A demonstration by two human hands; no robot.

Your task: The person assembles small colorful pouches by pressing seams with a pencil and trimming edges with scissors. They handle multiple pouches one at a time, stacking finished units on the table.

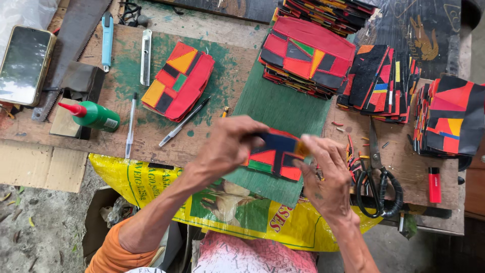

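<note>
A small patchwork piece (275,157) of red, black, blue and green material is held over a green board (283,108) on the wooden worktable. My left hand (230,144) grips its upper left edge. My right hand (326,174) pinches its right end, where an orange patch shows. Part of the piece is hidden behind my fingers.
Stacks of patchwork pieces lie at left (178,81), centre back (307,56) and right (447,117). Black-handled scissors (378,182), a red lighter (434,185), two pens (183,122), a green glue bottle (93,115), a blue cutter (107,39), a saw (68,48) and a phone (24,64) lie about. A yellow sack (151,174) hangs over the front edge.
</note>
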